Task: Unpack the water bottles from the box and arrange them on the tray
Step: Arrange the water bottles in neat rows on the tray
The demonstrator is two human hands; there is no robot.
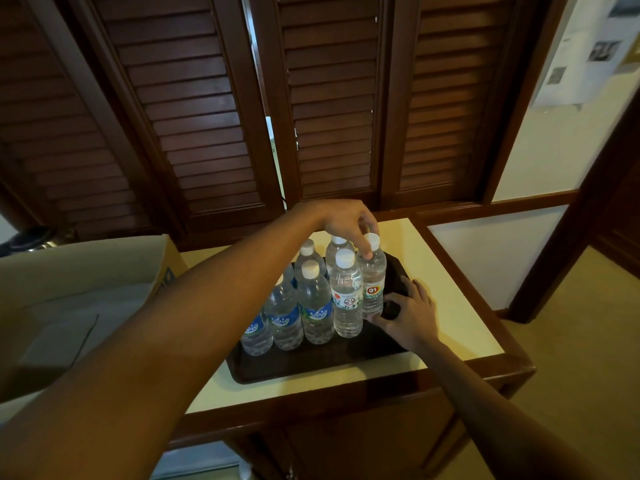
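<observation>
Two hands: left (pixel 341 220) grips bottle (pixel 372 275); right (pixel 410 313) flat on tray (pixel 311 365), cream counter (pixel 450 306).

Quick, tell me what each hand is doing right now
Left hand: fingers curled around the neck of the rightmost bottle, gripping it.
Right hand: open, holding nothing, fingers resting on the tray.

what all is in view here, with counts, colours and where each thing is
bottles: at least seven, clear with white caps, some with blue labels, standing close together on the tray
tray: one, dark brown, on the counter
counter: one, cream top with dark wood edge
box: one, cardboard, open, left of the tray
shutters: dark wood, behind the counter
left hand: fingers on the cap end of the far right bottle
right hand: fingers spread, on the tray beside that bottle's base
</observation>
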